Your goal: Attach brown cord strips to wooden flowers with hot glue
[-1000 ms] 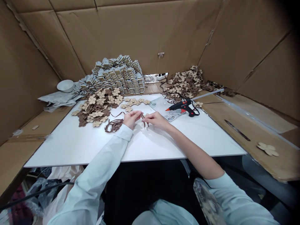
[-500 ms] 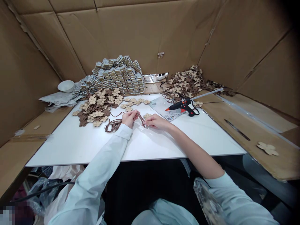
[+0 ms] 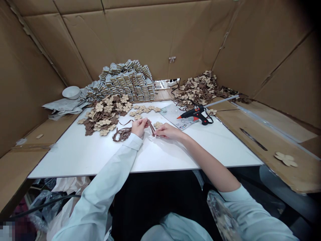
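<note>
Between my hands a thin brown cord [image 3: 151,128] runs doubled over the white board. My left hand [image 3: 139,127] pinches its upper end. The fingers of my right hand [image 3: 167,131] are closed on its lower end. Just left of my left hand lies a loose coil of brown cord [image 3: 121,134]. A beige flower piece [image 3: 157,125] rests on the board behind the held cord, close to my right hand. Several beige flowers [image 3: 144,109] lie farther back.
A heap of brown and beige flowers [image 3: 105,113] sits at the left, stacked small packets [image 3: 127,82] behind it. A black glue gun [image 3: 195,113] lies on a plastic sheet [image 3: 173,113] at the right. More flowers [image 3: 198,88] are piled at the back right, near a white bowl's opposite side.
Both hands have shifted very slightly, and the two strands of the held cord now look a little farther apart. Both hands keep their hold.
</note>
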Tool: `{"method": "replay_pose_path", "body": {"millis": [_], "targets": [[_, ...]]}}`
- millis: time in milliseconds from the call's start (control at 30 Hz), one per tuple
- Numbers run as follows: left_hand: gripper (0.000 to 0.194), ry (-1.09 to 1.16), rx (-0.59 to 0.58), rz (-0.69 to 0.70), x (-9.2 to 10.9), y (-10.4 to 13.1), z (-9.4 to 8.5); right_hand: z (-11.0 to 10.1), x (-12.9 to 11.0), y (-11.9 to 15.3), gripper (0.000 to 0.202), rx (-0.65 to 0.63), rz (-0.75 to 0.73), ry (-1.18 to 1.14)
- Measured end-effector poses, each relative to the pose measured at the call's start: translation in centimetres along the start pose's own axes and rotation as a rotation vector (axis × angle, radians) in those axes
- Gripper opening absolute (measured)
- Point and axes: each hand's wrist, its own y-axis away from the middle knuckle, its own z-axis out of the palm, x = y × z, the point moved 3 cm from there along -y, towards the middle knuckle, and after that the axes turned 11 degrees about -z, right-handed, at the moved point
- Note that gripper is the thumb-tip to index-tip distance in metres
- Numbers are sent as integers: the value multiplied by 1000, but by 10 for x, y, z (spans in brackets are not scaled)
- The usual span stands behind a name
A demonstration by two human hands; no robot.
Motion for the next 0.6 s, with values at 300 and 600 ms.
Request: {"method": "replay_pose_path", "body": {"millis": [300, 600], "targets": [[33, -299, -106, 200, 1, 12, 9, -4, -5, -2, 44, 225, -141, -74], [33, -290, -116, 201, 4, 17, 13, -9, 1, -2, 40, 260, -148, -17]]}}
